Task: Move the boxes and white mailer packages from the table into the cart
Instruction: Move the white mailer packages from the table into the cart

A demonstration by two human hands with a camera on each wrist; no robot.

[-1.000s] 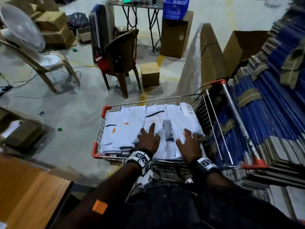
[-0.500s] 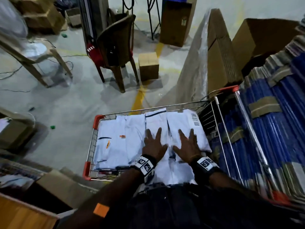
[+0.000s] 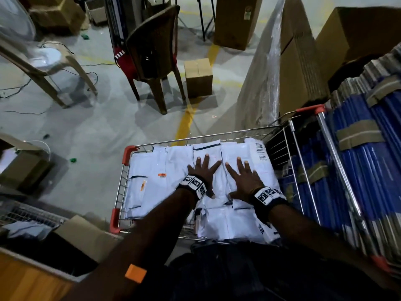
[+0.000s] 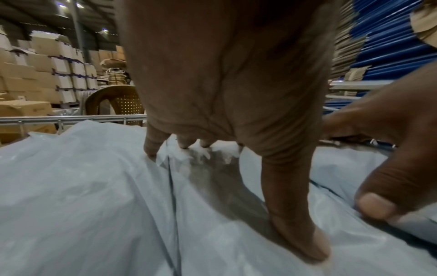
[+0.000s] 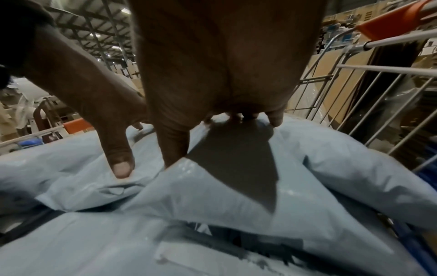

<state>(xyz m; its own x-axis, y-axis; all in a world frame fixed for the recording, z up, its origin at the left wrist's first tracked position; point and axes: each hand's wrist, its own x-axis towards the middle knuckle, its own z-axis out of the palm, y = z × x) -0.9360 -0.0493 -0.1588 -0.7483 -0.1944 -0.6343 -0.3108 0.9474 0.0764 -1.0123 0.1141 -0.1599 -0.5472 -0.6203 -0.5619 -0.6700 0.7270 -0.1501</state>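
Both hands, left hand [image 3: 202, 170] and right hand [image 3: 244, 179], press flat with fingers spread on white mailer packages [image 3: 173, 170] filling the cart [image 3: 128, 152]; the soft, slick, seemingly light bags look best gripped by their edges.

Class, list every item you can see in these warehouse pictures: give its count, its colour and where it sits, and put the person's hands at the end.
white mailer packages: many, white, filling the cart
cart: one, wire with orange corners, centre
small box: one, brown, floor beyond cart
chair: one, brown, floor beside small box
pale chair: one, beige, far left
blue sheets: a stack, blue, right of cart
tall carton: one, brown, top centre
left hand: flat, fingers spread, pressing the mailers
right hand: flat, fingers spread, pressing the mailers
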